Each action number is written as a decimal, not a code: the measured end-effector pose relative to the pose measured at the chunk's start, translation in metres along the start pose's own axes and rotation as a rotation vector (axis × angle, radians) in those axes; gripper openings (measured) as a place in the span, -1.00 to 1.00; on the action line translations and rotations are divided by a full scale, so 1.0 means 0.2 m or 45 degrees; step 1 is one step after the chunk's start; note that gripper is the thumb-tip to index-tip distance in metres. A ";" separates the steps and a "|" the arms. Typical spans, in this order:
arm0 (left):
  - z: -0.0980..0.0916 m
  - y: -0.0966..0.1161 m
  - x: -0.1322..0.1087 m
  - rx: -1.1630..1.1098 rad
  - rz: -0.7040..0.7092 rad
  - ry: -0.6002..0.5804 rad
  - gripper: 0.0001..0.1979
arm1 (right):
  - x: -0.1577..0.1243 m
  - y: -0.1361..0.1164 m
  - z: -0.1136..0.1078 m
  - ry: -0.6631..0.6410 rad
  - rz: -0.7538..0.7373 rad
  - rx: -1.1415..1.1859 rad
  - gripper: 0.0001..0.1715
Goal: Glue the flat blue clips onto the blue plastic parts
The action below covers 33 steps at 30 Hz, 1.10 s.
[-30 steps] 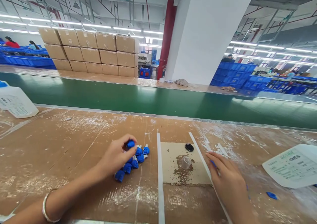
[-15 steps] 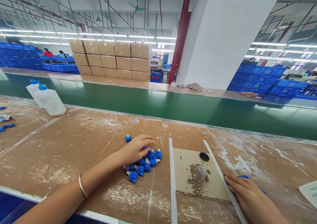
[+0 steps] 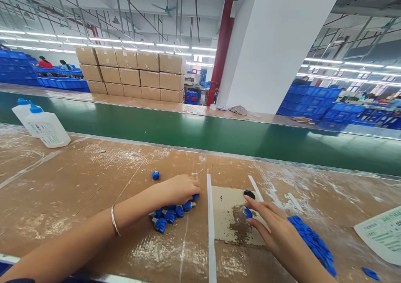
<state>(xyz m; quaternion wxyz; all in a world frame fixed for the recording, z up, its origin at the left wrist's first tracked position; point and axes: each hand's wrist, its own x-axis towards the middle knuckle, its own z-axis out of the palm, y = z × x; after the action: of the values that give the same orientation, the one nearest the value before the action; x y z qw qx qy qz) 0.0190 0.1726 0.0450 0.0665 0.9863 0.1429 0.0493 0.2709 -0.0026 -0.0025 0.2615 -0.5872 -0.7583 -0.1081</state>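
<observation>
Your right hand (image 3: 276,228): pinching blue piece (image 3: 248,213) at clear cup (image 3: 241,215); a nudge could tip it. Left hand (image 3: 181,189): over blue bundles (image 3: 170,216), grip hidden.

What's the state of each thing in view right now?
Left hand: curled over bunched blue parts; grip unclear
Clear cup: on tan board, partly hidden
Right hand: thumb and forefinger either side of a blue piece at the cup; grip unclear
Black disc: off the cup
Bottles at left: standing, blue tops on
Bottle at right: top out of view
Flat blue pieces: heaped at right
</observation>
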 end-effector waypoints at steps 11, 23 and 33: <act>0.11 0.35 -0.15 -1.990 -0.535 0.282 -0.64 | -0.07 -0.23 0.01 0.127 0.880 1.091 -0.48; 0.22 0.40 -0.20 -2.377 -0.359 0.201 -0.44 | 0.07 -0.63 0.11 0.466 1.268 2.195 -0.44; 0.22 0.40 -0.20 -2.403 -0.359 0.204 -0.51 | 0.04 -0.67 0.19 0.472 1.054 1.487 -0.53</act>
<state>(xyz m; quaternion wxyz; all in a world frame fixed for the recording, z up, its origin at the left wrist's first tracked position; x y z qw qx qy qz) 0.0086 0.0802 0.0104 0.8294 0.4933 0.1659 0.2032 0.1315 -0.0163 -0.0117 0.6746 -0.5625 -0.3523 0.3231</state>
